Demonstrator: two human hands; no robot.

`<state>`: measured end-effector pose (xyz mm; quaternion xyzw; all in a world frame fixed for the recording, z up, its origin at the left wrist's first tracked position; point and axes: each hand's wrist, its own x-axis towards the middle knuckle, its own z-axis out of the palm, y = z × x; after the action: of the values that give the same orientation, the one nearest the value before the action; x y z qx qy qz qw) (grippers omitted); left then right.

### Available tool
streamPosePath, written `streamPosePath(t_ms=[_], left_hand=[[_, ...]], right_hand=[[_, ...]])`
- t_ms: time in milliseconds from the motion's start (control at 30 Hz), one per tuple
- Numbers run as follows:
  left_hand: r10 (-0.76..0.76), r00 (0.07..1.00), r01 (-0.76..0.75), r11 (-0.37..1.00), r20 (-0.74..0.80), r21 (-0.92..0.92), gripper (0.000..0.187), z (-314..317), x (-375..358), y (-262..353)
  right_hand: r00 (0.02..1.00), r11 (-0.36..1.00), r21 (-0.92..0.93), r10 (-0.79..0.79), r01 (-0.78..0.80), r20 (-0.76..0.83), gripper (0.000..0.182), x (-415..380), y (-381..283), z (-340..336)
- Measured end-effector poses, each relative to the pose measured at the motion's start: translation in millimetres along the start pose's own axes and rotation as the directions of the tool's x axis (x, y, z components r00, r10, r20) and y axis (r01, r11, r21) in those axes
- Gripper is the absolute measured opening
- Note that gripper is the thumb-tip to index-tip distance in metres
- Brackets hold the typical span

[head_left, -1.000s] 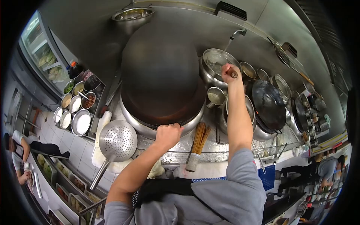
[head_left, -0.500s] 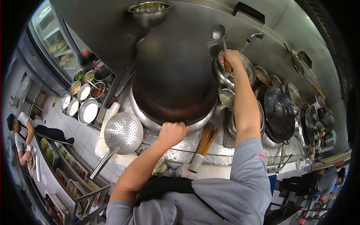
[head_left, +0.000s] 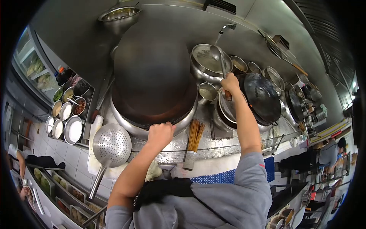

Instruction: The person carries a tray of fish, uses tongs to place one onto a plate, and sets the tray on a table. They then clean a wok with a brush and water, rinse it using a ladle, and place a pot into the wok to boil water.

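Note:
My left hand [head_left: 161, 134] is closed at the near rim of a large dark wok [head_left: 152, 76], which is tipped up over a round steel burner ring [head_left: 133, 131]; what exactly the fingers grip is hidden. My right hand [head_left: 231, 84] is wrapped round the wooden handle of a steel ladle [head_left: 216, 53]. The ladle's bowl hangs over a steel basin [head_left: 206, 61] of cloudy liquid at the back wall. A lidded or stacked steel pot [head_left: 221, 118] stands just below my right hand.
A perforated strainer [head_left: 112, 145] lies at the left, and a bamboo brush [head_left: 195, 135] stands in front. Bowls of ingredients [head_left: 73, 129] sit further left. Another black wok [head_left: 262, 98] is on the right. A tap [head_left: 228, 26] juts from the wall. Other people work at both sides.
The view has turned right, so most things appear further left. My right hand has come nearer with the ladle, whose bowl is now over the basin. My left hand remains at the wok rim.

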<state>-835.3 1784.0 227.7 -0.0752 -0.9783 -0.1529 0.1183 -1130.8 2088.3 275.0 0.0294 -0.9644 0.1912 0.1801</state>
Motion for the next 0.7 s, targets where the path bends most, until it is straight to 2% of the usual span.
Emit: streamPosePath(t_ms=[67, 100, 133, 167, 200, 233, 267, 333, 500, 600, 633, 700], left_hand=[[-0.007, 1.000, 0.007, 1.000, 0.010, 0.000, 0.036, -1, 1, 1], [-0.015, 1.000, 0.015, 1.000, 0.021, -0.003, 0.037, -2, 1, 1], [-0.026, 0.999, 0.026, 1.000, 0.033, -0.006, 0.037, -3, 1, 2], [-0.019, 0.999, 0.019, 1.000, 0.032, -0.007, 0.037, -2, 2, 2], [-0.017, 0.999, 0.017, 1.000, 0.031, -0.006, 0.037, -1, 2, 2], [-0.023, 0.999, 0.023, 1.000, 0.030, -0.005, 0.037, 0, 1, 1], [-0.010, 1.000, 0.010, 1.000, 0.011, -0.002, 0.037, 2, 0, 0], [0.017, 0.999, -0.017, 1.000, -0.030, 0.007, 0.036, 4, 0, -2], [0.019, 0.999, -0.019, 1.000, -0.036, 0.011, 0.036, 4, -2, -1], [0.005, 1.000, -0.005, 1.000, -0.031, 0.006, 0.035, 1, -1, 0], [0.003, 1.000, -0.003, 1.000, -0.026, 0.004, 0.035, 0, -2, 1], [-0.003, 0.999, 0.003, 1.000, -0.035, 0.000, 0.035, -2, -2, 1]], right_hand=[[0.960, 0.967, 0.155, 0.162, -0.201, 0.228, 0.019, 12, 15, 9], [0.864, 0.840, 0.372, 0.201, -0.394, 0.462, 0.009, 4, -12, -19], [0.804, 0.634, 0.553, 0.196, -0.541, 0.562, 0.005, 6, -9, -21], [0.743, 0.367, 0.661, 0.150, -0.654, 0.652, 0.004, 11, -7, -24], [0.687, 0.069, 0.683, 0.067, -0.727, 0.724, 0.005, 14, -12, -27], [0.696, -0.274, 0.681, 0.054, -0.680, 0.716, 0.014, 16, -20, -25], [0.643, -0.498, 0.592, 0.087, -0.634, 0.761, 0.015, 25, -29, -28], [0.684, -0.620, 0.549, 0.028, -0.560, 0.729, 0.015, 42, -41, -19], [0.730, -0.727, 0.468, -0.068, -0.503, 0.680, 0.017, 80, -86, -15], [0.737, -0.594, 0.566, -0.068, -0.571, 0.672, 0.019, 111, -112, -4], [0.749, -0.484, 0.660, 0.015, -0.575, 0.663, 0.019, 119, -123, 2], [0.742, -0.105, 0.736, -0.034, -0.668, 0.669, 0.020, 128, -137, 6]])
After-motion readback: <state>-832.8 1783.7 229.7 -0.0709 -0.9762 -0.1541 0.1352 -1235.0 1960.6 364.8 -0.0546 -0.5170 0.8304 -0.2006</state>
